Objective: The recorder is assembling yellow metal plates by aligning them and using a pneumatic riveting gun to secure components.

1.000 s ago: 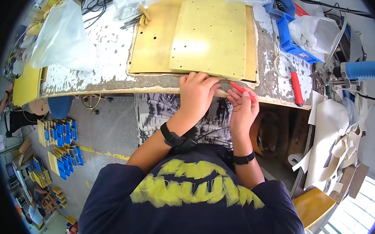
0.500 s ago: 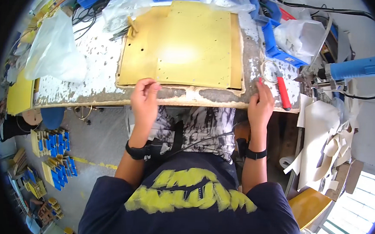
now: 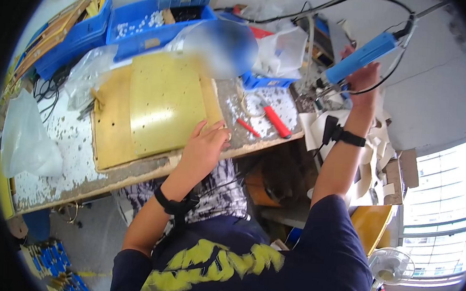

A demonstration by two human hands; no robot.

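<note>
A yellow flat sheet (image 3: 166,104) with small holes lies on a wider tan board (image 3: 114,122) at the bench's front. Over their near right corner rests my left hand (image 3: 203,151), fingers loosely apart; nothing shows in it. My right hand (image 3: 362,81) is raised at the right, its fingers wrapped around a blue corded power tool (image 3: 361,57). The tool slants, its front end pointing down-left toward metal parts, and its body hides some of my fingers. A thin red stick (image 3: 248,127) lies on the bench beside a red-handled tool (image 3: 277,121).
Blue bins (image 3: 143,41) with small white parts line the bench's back. A small blue tray (image 3: 269,82) holds a clear bag. Another plastic bag (image 3: 28,138) sits at left. Off-white scraps (image 3: 373,159) hang at right, above a fan (image 3: 391,264). A blurred patch covers part of the back.
My view has turned to the right. My right hand has left the bench by the red stick and taken hold of the blue power tool. My left hand has shifted to the board's right corner.
</note>
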